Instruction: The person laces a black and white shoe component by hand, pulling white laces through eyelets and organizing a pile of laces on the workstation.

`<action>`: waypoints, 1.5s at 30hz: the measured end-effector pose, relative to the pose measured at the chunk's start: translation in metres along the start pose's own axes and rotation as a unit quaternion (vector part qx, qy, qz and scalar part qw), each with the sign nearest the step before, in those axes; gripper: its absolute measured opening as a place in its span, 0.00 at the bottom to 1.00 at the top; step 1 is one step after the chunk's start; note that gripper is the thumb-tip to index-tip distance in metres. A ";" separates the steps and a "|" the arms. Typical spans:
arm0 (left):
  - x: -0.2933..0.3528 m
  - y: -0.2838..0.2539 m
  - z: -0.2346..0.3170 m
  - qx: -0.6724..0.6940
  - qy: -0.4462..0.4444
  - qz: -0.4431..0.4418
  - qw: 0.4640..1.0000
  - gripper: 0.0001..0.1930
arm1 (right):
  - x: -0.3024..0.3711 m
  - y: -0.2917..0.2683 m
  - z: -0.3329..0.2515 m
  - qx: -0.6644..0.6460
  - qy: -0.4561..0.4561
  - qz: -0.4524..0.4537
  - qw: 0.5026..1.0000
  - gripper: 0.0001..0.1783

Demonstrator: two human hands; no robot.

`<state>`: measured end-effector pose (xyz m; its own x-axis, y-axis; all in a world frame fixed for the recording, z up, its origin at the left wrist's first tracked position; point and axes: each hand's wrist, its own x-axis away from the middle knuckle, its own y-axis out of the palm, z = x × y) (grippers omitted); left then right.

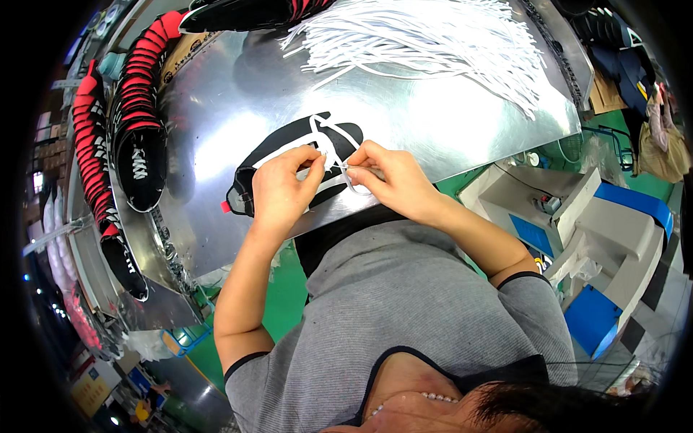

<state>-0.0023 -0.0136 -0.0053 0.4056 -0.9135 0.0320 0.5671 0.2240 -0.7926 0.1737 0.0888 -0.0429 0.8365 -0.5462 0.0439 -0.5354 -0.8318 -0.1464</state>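
A black shoe upper lies on the metal table in front of me, a small red tab at its left end. White shoelace runs across its opening and loops over its far side. My left hand rests on the upper, thumb and forefinger pinched together on the lace. From the other side my right hand also pinches the lace, and a loop of it hangs just below those fingers. Both hands are close together, so the eyelets between them are partly hidden.
A pile of loose white shoelaces covers the table's far side. Nested black-and-red shoe uppers form a long row at the left, with another row beyond. More black footwear lies at the far edge. A grey-and-blue machine stands right.
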 end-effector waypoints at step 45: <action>-0.006 -0.010 -0.049 0.426 -0.200 -0.259 0.844 0.12 | -0.038 0.008 -0.002 -0.109 -0.003 0.077 0.991 0.28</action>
<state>-0.0460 -0.0276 -0.0273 0.0580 -0.8148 0.5768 0.9827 0.1484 0.1107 0.1375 0.1029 -0.0441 0.7436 -0.6678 0.0322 -0.6683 -0.7409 0.0665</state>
